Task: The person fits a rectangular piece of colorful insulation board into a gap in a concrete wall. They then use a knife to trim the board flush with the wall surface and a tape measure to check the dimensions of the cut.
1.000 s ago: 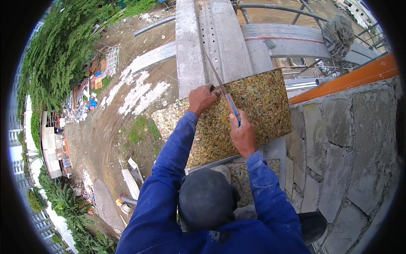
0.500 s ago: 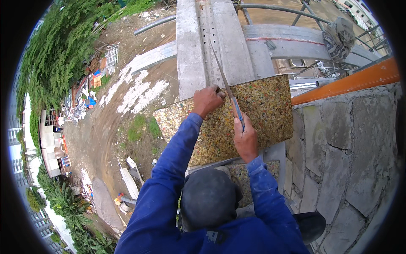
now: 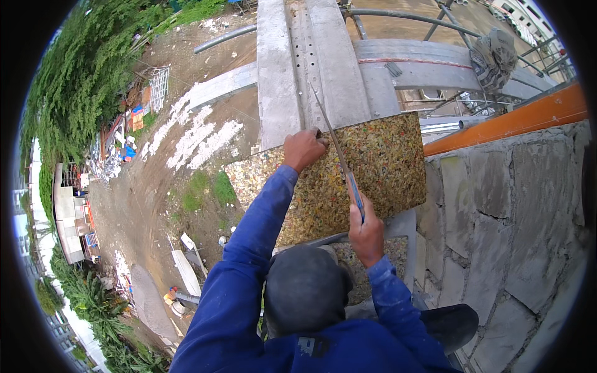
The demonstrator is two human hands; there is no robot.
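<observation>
My right hand (image 3: 367, 233) is closed round the blue handle of a handsaw (image 3: 336, 144). Its long narrow blade points away from me and crosses the far edge of a speckled yellow-brown board (image 3: 388, 165). My left hand (image 3: 303, 150) grips that same far edge, just left of the blade, with the fingertips partly hidden. The board lies tilted across a grey metal frame (image 3: 407, 224), over the near end of a perforated plank (image 3: 336, 68). Beneath it, nearer to me, shows another speckled surface (image 3: 379, 264).
A stone-faced wall (image 3: 485, 217) rises at right, with an orange beam (image 3: 510, 130) along it. Scaffold pipes (image 3: 410, 15) and a stuffed sack (image 3: 494, 56) are at the far right. On the left, the ground (image 3: 143, 211) lies far below. A dark rounded shape (image 3: 305, 283) sits between my forearms.
My right hand has drawn the saw back toward me and slightly right, so less blade reaches past the board's far edge. My left hand stays on the board.
</observation>
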